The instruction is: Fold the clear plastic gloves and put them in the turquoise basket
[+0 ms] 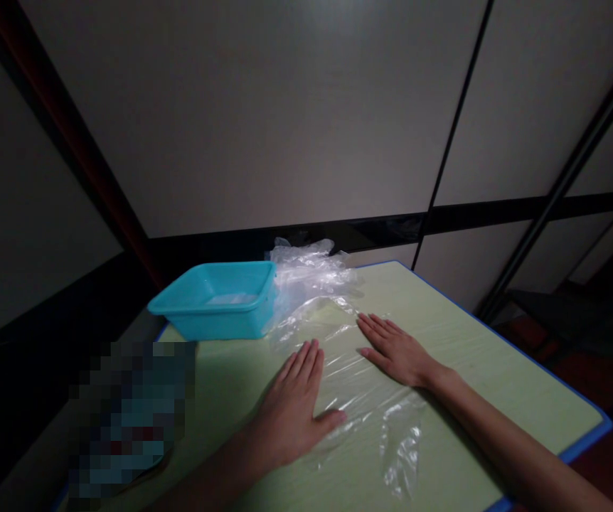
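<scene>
At the near left corner of the bench [498,384] a patch [125,419] is blurred into squares, and I cannot tell what sits there. Beyond it, at the far left corner, stands a teal basin [215,302]. Something pale lies in its bottom, film or water, too dim to say which. Just beside the basin, along the far edge, is a crumpled heap of clear plastic [309,270].

My left hand [293,409] lies flat, palm down, fingers together and thumb spread out to the side. It rests on the left part of a thin clear plastic sheet [360,398] spread across the middle of the bench. My right hand [395,348] lies flat on the sheet's far right part, its fingers pointing toward the basin. The two hands are apart, both open and pressing down, gripping nothing.

I judge the step in hand to be holding the sheet flat against the bench. Wrinkles show between my hands and toward the near edge. Film this thin looks likely to cling and crease, so any further handling calls for light, even pressure and slow sliding rather than a pinch.

The sheet's edges are hard to trace against the green top. I cannot tell whether it joins the heap or only touches it. The room is dark, and the bench's near edge is cut off.
</scene>
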`<state>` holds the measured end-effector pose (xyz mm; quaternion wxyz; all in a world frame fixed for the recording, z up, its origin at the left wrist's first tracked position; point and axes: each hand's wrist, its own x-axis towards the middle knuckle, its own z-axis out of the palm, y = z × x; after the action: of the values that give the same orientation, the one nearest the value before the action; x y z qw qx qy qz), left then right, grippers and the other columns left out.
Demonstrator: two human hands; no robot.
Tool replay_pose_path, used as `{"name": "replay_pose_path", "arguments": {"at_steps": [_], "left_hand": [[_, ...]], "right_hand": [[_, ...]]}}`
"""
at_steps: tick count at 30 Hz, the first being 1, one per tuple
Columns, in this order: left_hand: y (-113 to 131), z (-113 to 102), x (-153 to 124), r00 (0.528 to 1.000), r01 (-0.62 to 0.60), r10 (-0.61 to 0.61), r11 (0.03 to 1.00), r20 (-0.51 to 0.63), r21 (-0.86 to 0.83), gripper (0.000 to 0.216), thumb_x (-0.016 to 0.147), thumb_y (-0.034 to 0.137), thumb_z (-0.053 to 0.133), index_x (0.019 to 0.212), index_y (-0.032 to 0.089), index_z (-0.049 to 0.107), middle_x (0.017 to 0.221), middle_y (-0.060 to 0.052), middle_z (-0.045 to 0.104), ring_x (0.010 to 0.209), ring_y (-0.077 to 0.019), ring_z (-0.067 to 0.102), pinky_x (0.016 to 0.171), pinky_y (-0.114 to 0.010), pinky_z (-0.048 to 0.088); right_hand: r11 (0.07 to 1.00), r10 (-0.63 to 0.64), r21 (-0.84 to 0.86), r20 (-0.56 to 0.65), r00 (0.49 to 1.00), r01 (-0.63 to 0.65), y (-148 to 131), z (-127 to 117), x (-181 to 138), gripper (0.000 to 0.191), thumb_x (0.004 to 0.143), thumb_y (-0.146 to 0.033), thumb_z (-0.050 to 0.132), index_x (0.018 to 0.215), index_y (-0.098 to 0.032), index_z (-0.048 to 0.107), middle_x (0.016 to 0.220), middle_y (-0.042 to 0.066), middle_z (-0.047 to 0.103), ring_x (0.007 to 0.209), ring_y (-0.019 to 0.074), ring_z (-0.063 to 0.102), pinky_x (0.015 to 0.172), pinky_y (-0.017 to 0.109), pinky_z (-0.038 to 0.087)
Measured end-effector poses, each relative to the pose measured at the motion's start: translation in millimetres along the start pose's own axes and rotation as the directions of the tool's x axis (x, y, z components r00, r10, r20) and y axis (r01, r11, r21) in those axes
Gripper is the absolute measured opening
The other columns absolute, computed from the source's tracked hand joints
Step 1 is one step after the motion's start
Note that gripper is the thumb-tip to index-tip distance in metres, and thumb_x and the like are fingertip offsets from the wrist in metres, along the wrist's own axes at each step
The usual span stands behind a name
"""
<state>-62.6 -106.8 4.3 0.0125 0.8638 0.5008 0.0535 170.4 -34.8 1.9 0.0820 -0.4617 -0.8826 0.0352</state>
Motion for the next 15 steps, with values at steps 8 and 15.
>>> {"name": "replay_pose_path", "arguments": {"at_steps": [8, 15], "left_hand": [[-0.5, -0.4, -1.2, 1.0, 0.002, -0.002, 1.0, -0.011, -0.016, 0.081, 0.077, 0.061, 0.037, 0.135, 0.008, 0.02, 0.142, -0.014, 0.011, 0.13, -0.0259, 0.009, 0.105, -0.04, 0.017], [0.1, -2.6, -0.4, 1.0, -0.003, 0.004, 1.0, 0.018, -0.009, 0.081, 0.078, 0.062, 0.034, 0.136, 0.007, 0.018, 0.142, -0.014, 0.008, 0.131, -0.026, 0.007, 0.105, -0.04, 0.015]], "right_hand": [[1.0, 0.0, -0.011, 0.018, 1.0, 0.0, 3.4, -0.2, 0.6, 0.067, 0.086, -0.057, 0.017, 0.137, -0.013, 0.02, 0.142, 0.008, 0.018, 0.13, 0.0212, 0.014, 0.105, 0.039, 0.016], [0.962, 0.271, -0.05, 0.014, 0.962, -0.27, 40.4, -1.2, -7.0, 0.065, 0.087, -0.055, 0.019, 0.137, -0.014, 0.019, 0.143, 0.009, 0.015, 0.13, 0.0239, 0.013, 0.104, 0.045, 0.015]]}}
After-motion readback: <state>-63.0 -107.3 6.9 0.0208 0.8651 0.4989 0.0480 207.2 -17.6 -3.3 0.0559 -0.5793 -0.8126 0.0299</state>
